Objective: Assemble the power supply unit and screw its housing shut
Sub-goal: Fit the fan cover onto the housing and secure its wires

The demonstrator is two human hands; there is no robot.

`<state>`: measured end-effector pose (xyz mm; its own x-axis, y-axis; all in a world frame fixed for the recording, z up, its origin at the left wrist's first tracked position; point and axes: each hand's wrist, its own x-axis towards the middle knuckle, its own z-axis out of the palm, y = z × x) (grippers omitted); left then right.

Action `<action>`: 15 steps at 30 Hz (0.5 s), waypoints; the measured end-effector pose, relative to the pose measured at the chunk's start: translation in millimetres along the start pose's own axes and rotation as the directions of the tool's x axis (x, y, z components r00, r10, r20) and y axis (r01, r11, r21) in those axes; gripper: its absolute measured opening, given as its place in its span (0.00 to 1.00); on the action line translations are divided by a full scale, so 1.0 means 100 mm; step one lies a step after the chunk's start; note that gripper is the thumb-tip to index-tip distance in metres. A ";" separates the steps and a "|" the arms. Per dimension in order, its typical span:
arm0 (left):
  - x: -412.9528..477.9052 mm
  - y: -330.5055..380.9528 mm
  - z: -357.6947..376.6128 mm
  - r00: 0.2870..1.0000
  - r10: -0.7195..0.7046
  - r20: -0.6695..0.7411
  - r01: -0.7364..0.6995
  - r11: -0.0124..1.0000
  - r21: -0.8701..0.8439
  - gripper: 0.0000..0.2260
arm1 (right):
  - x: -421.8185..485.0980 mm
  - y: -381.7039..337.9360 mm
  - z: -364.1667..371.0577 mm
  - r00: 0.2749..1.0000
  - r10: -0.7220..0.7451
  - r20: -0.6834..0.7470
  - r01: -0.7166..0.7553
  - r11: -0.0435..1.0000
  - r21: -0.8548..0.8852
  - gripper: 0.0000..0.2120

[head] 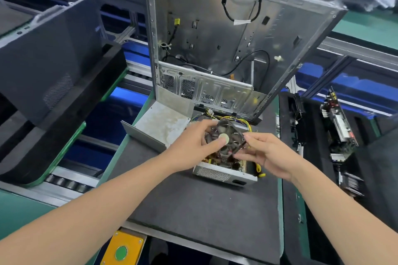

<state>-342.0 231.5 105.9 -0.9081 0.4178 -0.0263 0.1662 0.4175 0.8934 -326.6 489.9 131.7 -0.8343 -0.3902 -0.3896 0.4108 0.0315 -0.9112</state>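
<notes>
A dark cooling fan (pixel 226 135) with a pale round hub sticker is held above the open power supply housing (pixel 224 175), a grey metal box with a mesh front and exposed parts inside. My left hand (pixel 195 146) grips the fan's left side, thumb near the hub. My right hand (pixel 268 154) pinches the fan's right edge. The housing's grey metal cover (pixel 159 125) lies on the dark mat (pixel 204 211) to the left. Yellow and black wires (pixel 217 116) run from behind the fan.
An open silver computer case (pixel 226 34) stands upright just behind the housing. A yellow-handled tool (pixel 259 171) lies right of the housing. Circuit boards (pixel 340 133) stand in a black tray at right. A black side panel (pixel 49 56) leans at left. A green button (pixel 121 253) sits at the near edge.
</notes>
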 end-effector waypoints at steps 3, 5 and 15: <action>0.17 0.03 0.04 0.999 0.007 0.032 -0.010 0.995 0.099 0.23 | 0.01 0.02 0.02 1.000 -0.003 -0.015 0.004 0.997 0.076 0.17; 0.25 0.04 0.03 0.998 -0.029 0.059 0.023 0.995 0.093 0.18 | 0.02 0.04 0.03 1.000 0.009 -0.003 -0.009 0.996 0.085 0.17; 0.31 0.01 -0.03 0.983 -0.185 0.018 0.185 0.967 -0.177 0.08 | 0.02 0.10 -0.06 0.997 -0.031 0.076 0.021 0.990 0.139 0.17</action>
<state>-371.4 242.4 107.0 -0.9161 0.3481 -0.1993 -0.0754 0.3385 0.9380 -326.2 494.8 121.4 -0.8163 -0.4599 -0.3495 0.4407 -0.1047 -0.8916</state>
